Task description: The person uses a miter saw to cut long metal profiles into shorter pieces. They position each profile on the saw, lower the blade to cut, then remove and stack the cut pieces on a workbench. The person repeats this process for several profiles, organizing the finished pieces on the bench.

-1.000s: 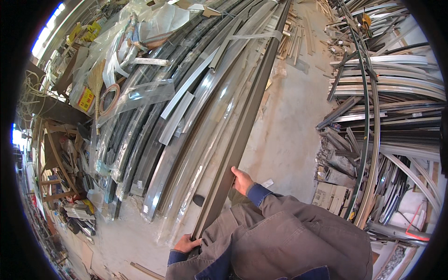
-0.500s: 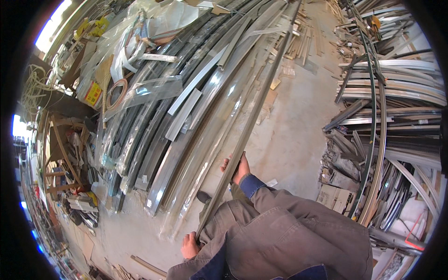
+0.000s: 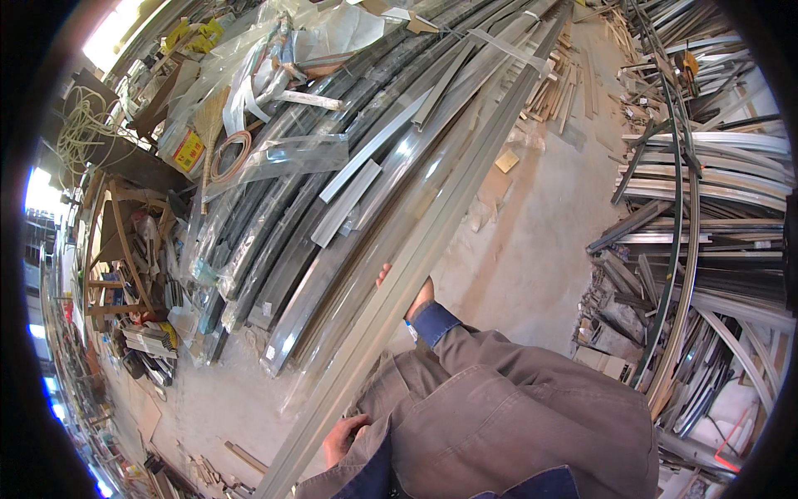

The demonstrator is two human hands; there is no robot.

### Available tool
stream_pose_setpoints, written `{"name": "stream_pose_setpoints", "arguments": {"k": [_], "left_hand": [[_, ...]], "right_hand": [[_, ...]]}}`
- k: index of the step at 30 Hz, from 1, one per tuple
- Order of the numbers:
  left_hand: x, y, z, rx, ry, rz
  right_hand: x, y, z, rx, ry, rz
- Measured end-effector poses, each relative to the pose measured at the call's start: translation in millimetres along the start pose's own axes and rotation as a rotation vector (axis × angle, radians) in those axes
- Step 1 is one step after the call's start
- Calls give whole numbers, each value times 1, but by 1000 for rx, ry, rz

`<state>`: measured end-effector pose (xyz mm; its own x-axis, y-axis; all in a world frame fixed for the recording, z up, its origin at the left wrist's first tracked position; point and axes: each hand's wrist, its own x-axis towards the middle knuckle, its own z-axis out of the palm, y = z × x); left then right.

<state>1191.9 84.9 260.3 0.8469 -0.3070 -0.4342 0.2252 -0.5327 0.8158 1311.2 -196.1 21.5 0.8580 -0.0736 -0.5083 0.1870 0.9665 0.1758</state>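
A long, pale grey-green channel-shaped profile (image 3: pixel 391 299) runs slantwise from the lower edge up to the far right of the heap. My right hand (image 3: pixel 421 298) grips it about midway along its visible length. Those fingertips show past its left edge, while the palm is mostly hidden beneath. Beside the profile's right edge, close to my thigh, my left hand (image 3: pixel 339 439) is closed with its fingers curled. Whether it touches the profile, or what lies inside the fingers, I cannot make out. Left of the profile lies a heap of long metal profiles (image 3: pixel 312 295), many in clear plastic film.
A coil of copper-coloured tubing (image 3: pixel 230 156) and loose film (image 3: pixel 303 154) lie on the heap. Short strips (image 3: pixel 553 91) litter the concrete floor (image 3: pixel 532 241). Racked profiles (image 3: pixel 706 158) stand on the right, with long upright bars (image 3: pixel 687 216) before them. Wooden scraps (image 3: pixel 125 274) are at left.
The profile has turned to show a wider face, and its near part now reaches the lower edge, past my left hand. My right hand has shifted slightly left.
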Motion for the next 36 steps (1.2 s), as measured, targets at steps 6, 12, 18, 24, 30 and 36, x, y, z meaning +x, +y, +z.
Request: {"name": "stream_pose_setpoints", "arguments": {"k": [6,12,18,24,30,36], "left_hand": [[16,-9,7,-626,83,-16],[47,25,-26,-961,234,577],[54,41,-30,-1331,237,259],[117,-152,0,-1571,253,-260],[168,-279,30,-1569,294,-537],[200,-299,13,-1107,-64,-648]], "right_hand": [[-13,29,131,-5,-380,58],[-44,38,231,-123,-547,60],[-31,22,181,-394,-157,2],[-67,-67,-50,-1373,327,49],[-265,-168,-251,-1429,1086,65],[-393,-101,-288,-1008,1200,-156]]}}
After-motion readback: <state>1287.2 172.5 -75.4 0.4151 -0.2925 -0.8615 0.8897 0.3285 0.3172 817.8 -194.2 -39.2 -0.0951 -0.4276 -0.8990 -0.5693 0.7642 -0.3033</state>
